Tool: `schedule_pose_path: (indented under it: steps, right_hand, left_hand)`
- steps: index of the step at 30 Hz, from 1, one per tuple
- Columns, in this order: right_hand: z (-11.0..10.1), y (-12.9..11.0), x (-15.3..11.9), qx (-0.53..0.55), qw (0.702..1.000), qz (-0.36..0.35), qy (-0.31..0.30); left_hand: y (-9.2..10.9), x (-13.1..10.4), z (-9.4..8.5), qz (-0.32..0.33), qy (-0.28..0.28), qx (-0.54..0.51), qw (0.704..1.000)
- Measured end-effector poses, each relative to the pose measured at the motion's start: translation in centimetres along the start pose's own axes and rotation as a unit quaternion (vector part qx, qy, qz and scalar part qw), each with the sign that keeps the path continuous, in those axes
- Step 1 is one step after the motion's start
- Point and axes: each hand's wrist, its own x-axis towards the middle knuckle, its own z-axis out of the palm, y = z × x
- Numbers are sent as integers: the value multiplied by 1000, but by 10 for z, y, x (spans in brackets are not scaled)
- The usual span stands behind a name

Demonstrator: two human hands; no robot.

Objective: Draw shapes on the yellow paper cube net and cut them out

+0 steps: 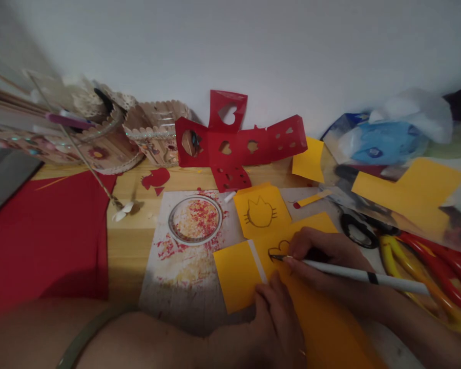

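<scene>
My right hand [322,256] is closed around a slim white pen [361,272] with a black band. Its dark tip touches the yellow paper cutout [315,307], at a partly drawn heart outline [279,248]. Lower down, my left hand [278,320] lies on the same cutout with its fingers stretched out, their tips by a white strip [258,261]. That strip runs along the edge of the left yellow square [236,274]. A cat head with whiskers [260,212] is drawn on the upper square. Part of the cutout is hidden under my hands.
A red cut-out box shape [230,146] leans against the wall. A round dish [195,220] sits amid red and yellow crumbs. Red paper [61,230] and decorated stick holders [153,128] are at left. Scissors [430,256], yellow offcuts [415,189] and plastic bags [388,138] crowd the right.
</scene>
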Motion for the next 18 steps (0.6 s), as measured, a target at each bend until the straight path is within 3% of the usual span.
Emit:
schedule_pose_path:
  steps: [6,12,18]
  right_hand:
    - [-3,2,-3,25,999,-19,-13]
    - [-2,3,-2,22,1000,-21,-4]
    - [0,7,-4,28,999,-10,-21]
  left_hand:
    - [1,-1,6,-25,46,12,999]
    - [-2,-2,4,-25,48,-3,999]
    - [-7,-2,1,19,21,-16,999]
